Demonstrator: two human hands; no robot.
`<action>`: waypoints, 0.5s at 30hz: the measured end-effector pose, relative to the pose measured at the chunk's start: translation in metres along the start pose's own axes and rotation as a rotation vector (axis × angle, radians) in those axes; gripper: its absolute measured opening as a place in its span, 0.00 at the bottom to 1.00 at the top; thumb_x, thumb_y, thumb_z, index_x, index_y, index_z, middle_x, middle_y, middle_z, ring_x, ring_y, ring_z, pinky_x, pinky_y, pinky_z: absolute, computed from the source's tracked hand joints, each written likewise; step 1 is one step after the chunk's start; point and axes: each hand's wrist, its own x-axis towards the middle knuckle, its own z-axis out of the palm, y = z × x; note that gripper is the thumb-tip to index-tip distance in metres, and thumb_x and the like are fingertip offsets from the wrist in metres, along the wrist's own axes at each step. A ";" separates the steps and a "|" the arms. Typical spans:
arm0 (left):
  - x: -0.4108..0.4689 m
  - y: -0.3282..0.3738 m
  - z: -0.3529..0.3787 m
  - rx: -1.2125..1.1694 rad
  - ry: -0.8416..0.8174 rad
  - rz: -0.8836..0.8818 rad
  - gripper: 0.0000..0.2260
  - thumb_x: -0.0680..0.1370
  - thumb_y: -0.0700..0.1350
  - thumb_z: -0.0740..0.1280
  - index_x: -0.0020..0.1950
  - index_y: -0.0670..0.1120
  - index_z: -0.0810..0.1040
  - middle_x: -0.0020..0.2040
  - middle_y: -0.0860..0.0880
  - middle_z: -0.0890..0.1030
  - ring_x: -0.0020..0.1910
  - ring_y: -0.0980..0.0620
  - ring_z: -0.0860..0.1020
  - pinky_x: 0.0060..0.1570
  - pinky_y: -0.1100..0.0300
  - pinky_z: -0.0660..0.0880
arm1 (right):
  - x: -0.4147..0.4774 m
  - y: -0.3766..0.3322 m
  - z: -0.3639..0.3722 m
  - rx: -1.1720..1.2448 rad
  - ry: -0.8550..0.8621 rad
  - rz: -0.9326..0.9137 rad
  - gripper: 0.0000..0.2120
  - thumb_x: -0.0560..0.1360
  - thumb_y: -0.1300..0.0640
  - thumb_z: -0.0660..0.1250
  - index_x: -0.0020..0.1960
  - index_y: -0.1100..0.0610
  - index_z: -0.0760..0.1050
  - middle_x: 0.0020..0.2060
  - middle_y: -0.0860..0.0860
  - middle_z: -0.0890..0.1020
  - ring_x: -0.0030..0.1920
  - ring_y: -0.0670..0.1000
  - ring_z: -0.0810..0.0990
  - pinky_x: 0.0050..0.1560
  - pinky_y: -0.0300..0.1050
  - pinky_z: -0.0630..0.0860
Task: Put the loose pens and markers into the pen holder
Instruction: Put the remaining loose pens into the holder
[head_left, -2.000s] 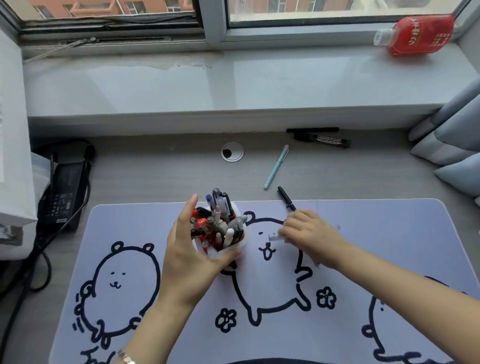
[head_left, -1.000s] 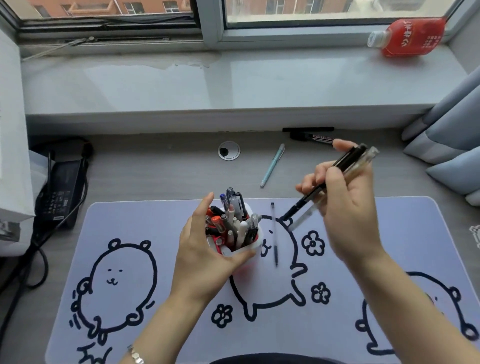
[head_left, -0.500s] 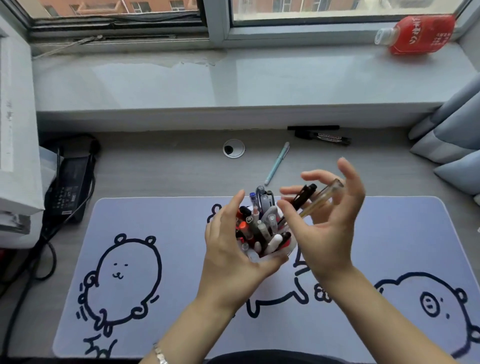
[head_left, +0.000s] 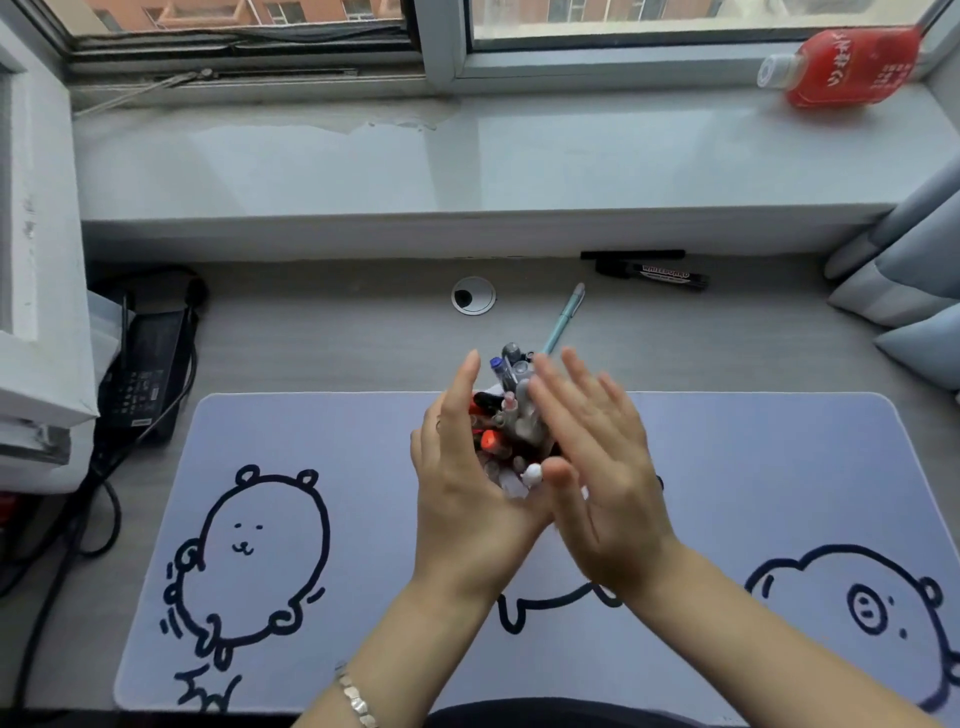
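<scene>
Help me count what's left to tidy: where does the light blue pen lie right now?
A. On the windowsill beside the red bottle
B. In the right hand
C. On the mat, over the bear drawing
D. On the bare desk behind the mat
D: the light blue pen lies on the grey desk beyond the mat, past the pen holder.

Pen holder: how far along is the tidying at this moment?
Mostly done: the pen holder is crammed with pens. In hand: the left hand cups the holder; the right hand, fingers spread and blurred, is against the pens on its other side, holding nothing visible. Left: the light blue pen, the whiteboard marker and a thin black pen lie loose on the desk.
</scene>
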 end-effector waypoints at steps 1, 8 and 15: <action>0.002 -0.002 -0.002 0.016 -0.002 0.009 0.41 0.58 0.60 0.70 0.66 0.67 0.55 0.55 0.66 0.66 0.57 0.57 0.68 0.54 0.68 0.67 | 0.005 0.002 0.001 -0.026 -0.017 0.030 0.26 0.81 0.46 0.43 0.68 0.62 0.63 0.68 0.54 0.67 0.72 0.54 0.61 0.71 0.55 0.59; 0.024 -0.036 -0.052 0.022 0.185 -0.158 0.48 0.55 0.54 0.78 0.69 0.60 0.57 0.61 0.53 0.69 0.60 0.53 0.71 0.59 0.56 0.71 | 0.030 0.006 0.011 0.311 -0.141 0.298 0.23 0.77 0.44 0.55 0.69 0.53 0.64 0.63 0.44 0.71 0.62 0.33 0.68 0.64 0.34 0.65; 0.012 -0.063 -0.087 0.095 0.257 -0.232 0.46 0.58 0.46 0.80 0.70 0.56 0.59 0.61 0.56 0.66 0.60 0.58 0.68 0.57 0.64 0.63 | 0.030 0.026 0.084 -0.192 -0.720 0.743 0.22 0.76 0.48 0.61 0.64 0.60 0.62 0.56 0.59 0.76 0.52 0.61 0.77 0.45 0.48 0.72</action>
